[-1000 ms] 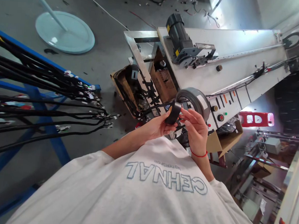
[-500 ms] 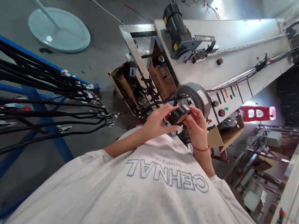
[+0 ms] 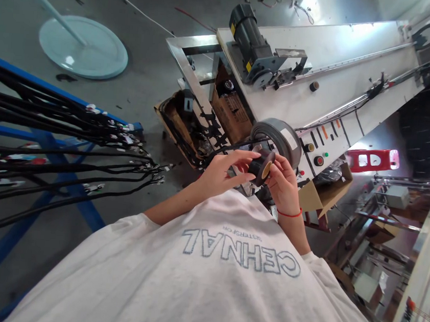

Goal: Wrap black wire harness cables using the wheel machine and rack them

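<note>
Between my hands, in front of my chest, is a roll of black tape (image 3: pixel 260 167) with a yellowish core turned towards the lower right. My left hand (image 3: pixel 223 173) grips it from the left, thumb below and fingers above. At the roll's right edge, the fingertips of my right hand (image 3: pixel 284 179) pinch it near the core; a red string circles that wrist. Just behind the roll lies a large coil of grey banding (image 3: pixel 277 138) on the machine's near corner. Whether a loose tape end is lifted cannot be made out.
A white machine table (image 3: pixel 292 105) with a black motor (image 3: pixel 249 36) stretches to the upper right. Bundled black cables (image 3: pixel 53 157) hang on a blue rack at left. Open cardboard boxes (image 3: pixel 179 124) stand below the table. A red stool (image 3: pixel 373 161) is at right.
The tape roll has turned in my hands, so its core now faces more to the right. My left fingers have spread wider round it. The view has shifted slightly.
</note>
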Demonstrator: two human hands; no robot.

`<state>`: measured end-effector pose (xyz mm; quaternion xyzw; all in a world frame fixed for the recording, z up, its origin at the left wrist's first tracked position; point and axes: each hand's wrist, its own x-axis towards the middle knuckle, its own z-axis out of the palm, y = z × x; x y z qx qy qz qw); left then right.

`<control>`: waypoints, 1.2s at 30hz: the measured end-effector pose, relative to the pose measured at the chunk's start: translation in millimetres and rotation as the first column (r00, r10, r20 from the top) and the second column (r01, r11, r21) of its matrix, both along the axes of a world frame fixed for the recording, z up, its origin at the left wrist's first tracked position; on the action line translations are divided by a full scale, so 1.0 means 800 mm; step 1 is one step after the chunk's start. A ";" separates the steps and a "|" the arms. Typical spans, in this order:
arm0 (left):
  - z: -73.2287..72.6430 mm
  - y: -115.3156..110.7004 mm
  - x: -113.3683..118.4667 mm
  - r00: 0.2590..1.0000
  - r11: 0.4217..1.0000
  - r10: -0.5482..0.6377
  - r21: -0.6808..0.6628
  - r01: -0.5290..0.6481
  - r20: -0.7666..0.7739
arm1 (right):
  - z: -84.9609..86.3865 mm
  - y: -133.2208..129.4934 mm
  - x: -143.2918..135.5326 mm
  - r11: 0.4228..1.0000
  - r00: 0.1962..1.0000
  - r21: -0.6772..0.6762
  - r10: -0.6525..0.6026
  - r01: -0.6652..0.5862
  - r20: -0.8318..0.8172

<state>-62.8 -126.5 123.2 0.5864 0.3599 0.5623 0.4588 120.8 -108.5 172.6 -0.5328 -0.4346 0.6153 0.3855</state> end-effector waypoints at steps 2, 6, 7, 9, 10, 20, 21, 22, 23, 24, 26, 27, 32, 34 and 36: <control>0.000 0.003 0.000 1.000 1.000 0.013 0.006 -0.013 -0.015 | 0.000 0.000 0.001 1.000 1.000 -0.005 -0.006 0.006 0.008; 0.001 0.004 0.001 0.998 1.000 0.027 -0.009 -0.027 -0.050 | -0.002 0.001 0.003 1.000 1.000 -0.001 -0.016 0.016 -0.010; 0.002 0.004 0.001 0.997 0.999 0.016 -0.026 -0.017 -0.072 | -0.002 0.002 0.004 1.000 1.000 0.005 -0.018 0.018 -0.012; 0.005 0.005 -0.002 0.992 0.997 -0.031 -0.080 0.022 -0.121 | -0.002 0.003 0.009 1.000 1.000 0.009 -0.016 0.016 0.000; 0.008 0.006 -0.005 0.988 0.993 -0.066 -0.104 0.051 -0.142 | -0.001 0.003 0.011 1.000 1.000 0.007 -0.010 0.010 0.013; 0.023 0.024 -0.024 0.873 0.963 -0.205 0.068 0.260 -0.443 | -0.002 0.006 0.031 0.999 0.995 -0.014 0.052 -0.051 0.088; 0.023 0.024 -0.023 0.867 0.963 -0.191 0.085 0.257 -0.461 | -0.002 0.006 0.031 0.999 0.994 -0.013 0.050 -0.049 0.095; 0.021 0.024 -0.021 0.864 0.964 -0.174 0.098 0.248 -0.473 | -0.002 0.005 0.031 0.999 0.994 -0.012 0.045 -0.044 0.102; 0.019 0.023 -0.019 0.865 0.966 -0.152 0.112 0.231 -0.478 | -0.001 0.004 0.031 0.999 0.994 -0.011 0.042 -0.041 0.105; 0.017 0.022 -0.017 0.871 0.971 -0.122 0.126 0.205 -0.476 | 0.000 0.003 0.031 0.999 0.994 -0.015 0.043 -0.042 0.101; 0.010 0.020 -0.013 0.891 0.981 -0.046 0.147 0.125 -0.451 | 0.003 -0.001 0.029 0.998 0.995 -0.027 0.050 -0.048 0.082; 0.007 0.019 -0.012 0.903 0.985 -0.009 0.151 0.082 -0.429 | 0.005 -0.003 0.028 0.998 0.996 -0.031 0.054 -0.052 0.073; 0.006 0.018 -0.005 0.967 0.994 -0.060 0.072 0.080 -0.248 | 0.005 -0.009 0.019 0.998 1.000 -0.058 0.022 -0.020 0.021; 0.008 0.019 0.002 0.982 0.993 -0.111 0.029 0.117 -0.156 | 0.000 -0.009 0.015 0.996 0.999 -0.092 0.002 -0.005 -0.032; 0.010 0.018 0.013 0.989 0.990 -0.141 -0.011 0.141 -0.045 | -0.007 -0.009 0.011 0.993 0.997 -0.115 0.004 -0.013 -0.074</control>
